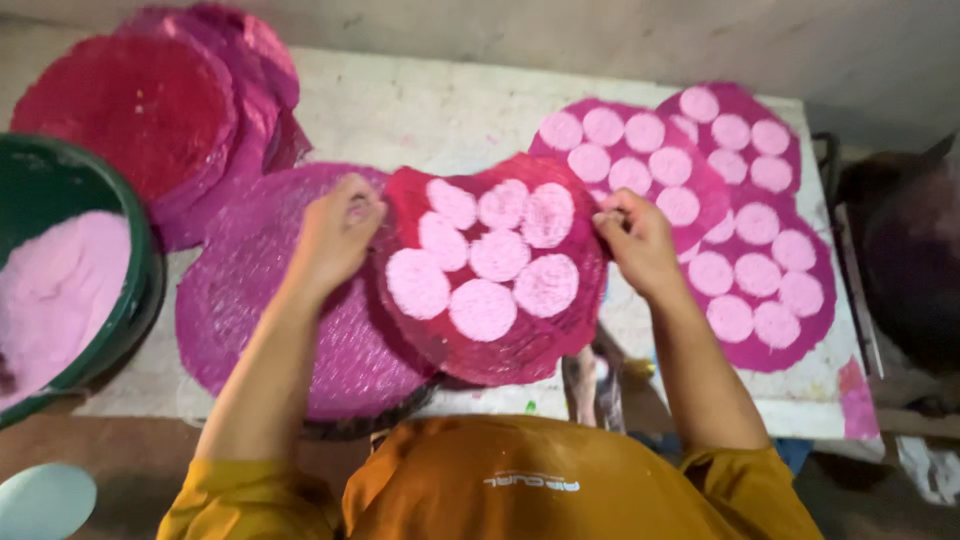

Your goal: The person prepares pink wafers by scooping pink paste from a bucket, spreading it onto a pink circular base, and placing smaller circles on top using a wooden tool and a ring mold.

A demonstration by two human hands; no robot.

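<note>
At the far left stood a green tub (pixel 135 215) holding pale pink powder (pixel 55 295), with a pale round object (pixel 42 500) below it at the frame's edge. Behind it lay a stack of dark red and magenta round trays (pixel 140 100), and nearer, a bare magenta tray (pixel 250 300) rested on the white table (pixel 440 110). The left hand (pixel 335 235) was closed, pinching the left rim of a red tray (pixel 510 345) dotted with pink discs (pixel 483 308). That tray was held over the table's front middle, overlapping the bare magenta one. The right hand (pixel 635 240) gripped its right rim, fingers curled shut. Further right lay several magenta trays (pixel 760 345) covered with pink discs, overlapping one another.
</note>
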